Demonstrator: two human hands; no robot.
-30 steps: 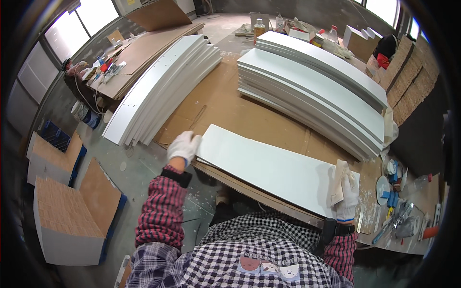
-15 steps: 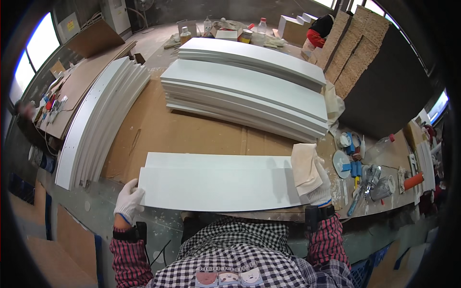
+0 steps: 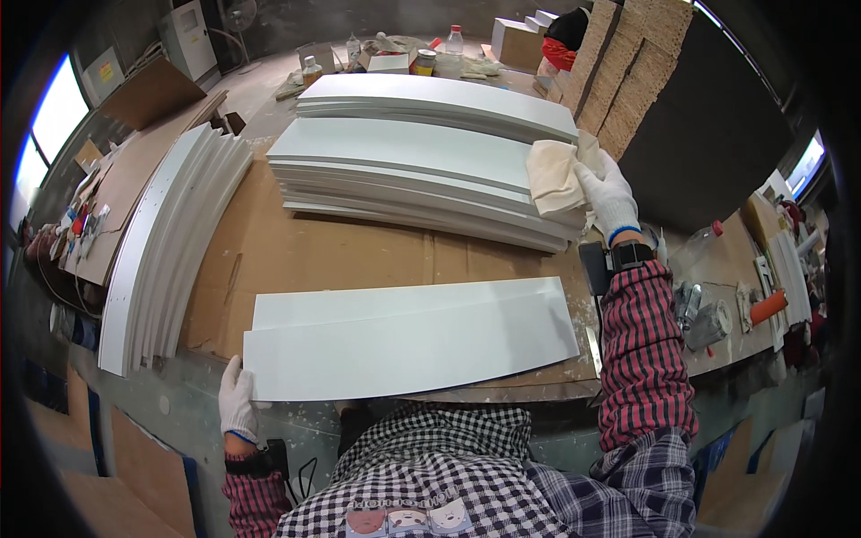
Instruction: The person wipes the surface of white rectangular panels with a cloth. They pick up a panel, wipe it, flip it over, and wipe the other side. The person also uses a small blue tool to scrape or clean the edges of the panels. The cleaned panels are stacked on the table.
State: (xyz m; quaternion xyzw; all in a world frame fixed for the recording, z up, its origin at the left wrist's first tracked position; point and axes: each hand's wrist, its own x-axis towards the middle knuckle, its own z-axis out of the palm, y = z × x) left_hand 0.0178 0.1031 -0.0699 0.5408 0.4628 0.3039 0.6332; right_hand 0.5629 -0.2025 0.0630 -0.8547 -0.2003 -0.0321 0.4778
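At the near edge of the workbench, a long white board [image 3: 404,354] overlaps another white board [image 3: 359,305] behind it at a slight angle. My left hand [image 3: 237,401], in a white knit glove, holds the front board's left end at the corner; its fingers partly show beside the edge. A folded cream cloth [image 3: 552,177] is in my right hand [image 3: 610,193], also gloved. That hand is stretched forward, with the cloth against the right end of a stack of white boards [image 3: 404,148].
More white boards [image 3: 430,91] lie behind the stack, and another row [image 3: 152,242] stands at the left. Cardboard [image 3: 359,247] covers the bench. Metal tools and a tin [image 3: 708,325] lie at the right, beside a clear bottle [image 3: 698,247]. Tall dark panels [image 3: 717,125] stand at the far right.
My right hand has moved forward with the cloth, from the front board's right end to the stack. The front board has turned slightly, its right end farther from me.
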